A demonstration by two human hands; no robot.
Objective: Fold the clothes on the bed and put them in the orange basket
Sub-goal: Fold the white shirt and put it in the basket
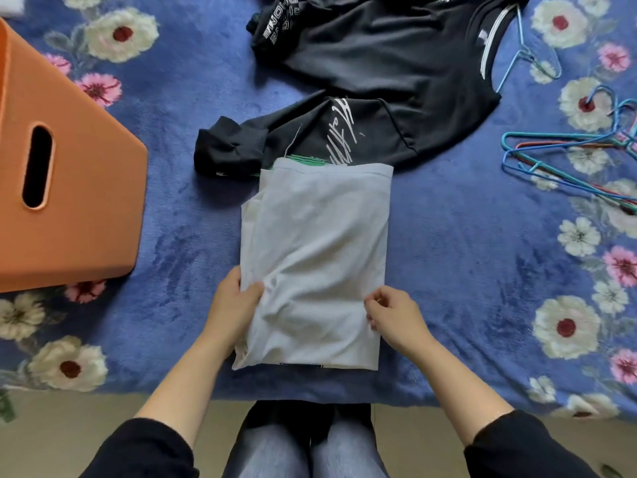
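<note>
1. Head view: white garment [315, 257] lies folded into a long rectangle on the blue floral bedspread [465, 253], near edge of the bed, straight in front of the person.
2. Left hand [234, 301] grips the garment's left edge, thumb on top, fingers tucked beneath.
3. Right hand [396, 315] has its fingers curled and pinches the right edge.
4. Far end of the white garment overlaps a crumpled black garment [310, 132] with white script; a strip of green print shows at the overlap.
5. Black sweatshirt [379, 63] lies spread out beyond that.
6. Orange basket [86, 188] sits on the bed to the left, handle slot showing, well apart from the white garment.
7. Wire hangers [568, 157] lie piled at the right.
</note>
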